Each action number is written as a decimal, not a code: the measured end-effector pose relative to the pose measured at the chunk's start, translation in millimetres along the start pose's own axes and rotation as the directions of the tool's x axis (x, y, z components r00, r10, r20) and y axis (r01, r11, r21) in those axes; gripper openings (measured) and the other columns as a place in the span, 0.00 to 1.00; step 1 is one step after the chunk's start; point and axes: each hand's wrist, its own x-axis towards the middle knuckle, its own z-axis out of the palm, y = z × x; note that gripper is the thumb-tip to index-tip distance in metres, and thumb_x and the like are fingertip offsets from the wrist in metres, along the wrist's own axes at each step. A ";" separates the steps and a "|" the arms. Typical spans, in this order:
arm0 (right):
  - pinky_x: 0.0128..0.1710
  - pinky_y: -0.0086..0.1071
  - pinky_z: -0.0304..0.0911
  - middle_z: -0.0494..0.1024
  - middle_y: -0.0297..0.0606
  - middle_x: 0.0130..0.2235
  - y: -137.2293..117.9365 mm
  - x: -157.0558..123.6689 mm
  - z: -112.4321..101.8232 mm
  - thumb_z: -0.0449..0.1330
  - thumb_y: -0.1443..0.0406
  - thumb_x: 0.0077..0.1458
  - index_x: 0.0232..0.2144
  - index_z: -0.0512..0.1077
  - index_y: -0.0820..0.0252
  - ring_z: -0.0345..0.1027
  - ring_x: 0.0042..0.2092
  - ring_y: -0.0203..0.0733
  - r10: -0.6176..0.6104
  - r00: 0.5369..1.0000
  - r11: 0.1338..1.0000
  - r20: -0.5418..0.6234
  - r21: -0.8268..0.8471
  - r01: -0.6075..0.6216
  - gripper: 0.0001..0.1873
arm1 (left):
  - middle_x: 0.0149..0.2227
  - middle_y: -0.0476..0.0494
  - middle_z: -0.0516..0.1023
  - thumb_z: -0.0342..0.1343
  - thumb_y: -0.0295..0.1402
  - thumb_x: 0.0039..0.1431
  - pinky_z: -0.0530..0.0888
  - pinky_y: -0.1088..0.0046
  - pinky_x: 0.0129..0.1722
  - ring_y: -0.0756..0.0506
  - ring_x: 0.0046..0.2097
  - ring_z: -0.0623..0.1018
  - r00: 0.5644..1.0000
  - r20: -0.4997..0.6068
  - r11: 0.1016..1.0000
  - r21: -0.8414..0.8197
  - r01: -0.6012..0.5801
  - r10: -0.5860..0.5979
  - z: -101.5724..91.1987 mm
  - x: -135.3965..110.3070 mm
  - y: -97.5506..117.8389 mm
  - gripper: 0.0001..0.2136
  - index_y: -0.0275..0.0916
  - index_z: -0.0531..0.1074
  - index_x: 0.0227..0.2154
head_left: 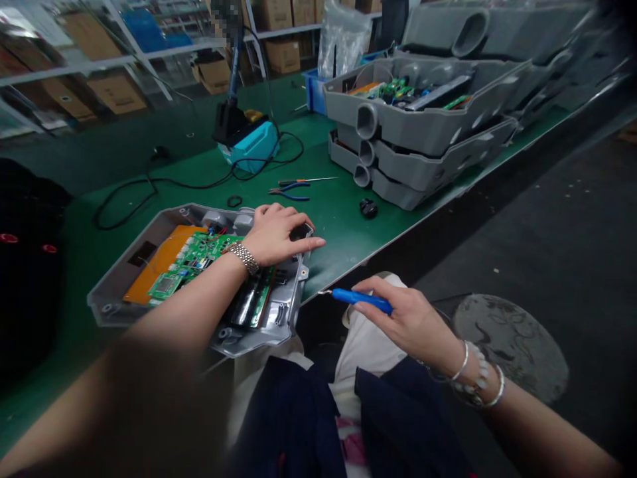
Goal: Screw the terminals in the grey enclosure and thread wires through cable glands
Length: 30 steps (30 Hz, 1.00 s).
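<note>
A grey plastic housing [164, 219] lies tilted at the table's near edge, its open side up. Inside it are a green circuit board [192, 260], an orange plate [149, 275] and a dark cylindrical part [247, 302]. My left hand [279, 232] grips the housing's far right corner, fingers curled over the wall and thumb stretched out past the rim. In my right hand [408, 315] is a blue-handled deburring tool [361, 299], held between thumb and fingers. Its short crooked metal tip points left towards the housing's side wall, apart from it, over my lap.
Beyond the housing lie blue-handled pliers [291, 193], a thin screwdriver [306, 180] and a black ring [234, 201]. A turquoise device [251, 149] trails a black cable. Stacked grey housings [423, 126] fill the right side, with a small black part [368, 208] near them. A stool [510, 342] stands right.
</note>
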 end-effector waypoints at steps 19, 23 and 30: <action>0.30 0.33 0.54 0.70 0.34 0.39 6.3 -6.9 59.8 0.52 0.55 0.72 0.62 0.69 0.44 0.65 0.34 0.36 -0.276 0.959 0.941 -0.062 -0.221 0.257 0.20 | 0.44 0.44 0.79 0.46 0.63 0.62 0.60 0.52 0.52 0.35 0.49 0.71 1.000 0.002 1.000 0.013 0.013 -0.013 5.9 4.9 3.2 0.27 0.49 0.79 0.43; 0.28 0.34 0.49 0.70 0.37 0.39 5.3 -8.1 57.9 0.55 0.58 0.70 0.62 0.70 0.44 0.63 0.33 0.37 -0.377 0.924 0.861 -0.067 -0.394 0.323 0.20 | 0.42 0.44 0.78 0.46 0.62 0.63 0.61 0.52 0.52 0.36 0.48 0.71 1.000 -0.002 1.000 0.025 0.007 -0.007 6.6 5.1 3.1 0.27 0.48 0.79 0.43; 0.30 0.37 0.43 0.71 0.38 0.34 2.1 -3.4 43.9 0.56 0.65 0.68 0.61 0.71 0.50 0.58 0.33 0.39 -0.590 0.801 0.705 -0.101 -0.548 0.451 0.21 | 0.42 0.44 0.78 0.46 0.63 0.62 0.60 0.53 0.50 0.37 0.47 0.71 1.000 -0.002 1.000 0.027 0.005 -0.005 8.2 5.8 1.5 0.27 0.49 0.79 0.43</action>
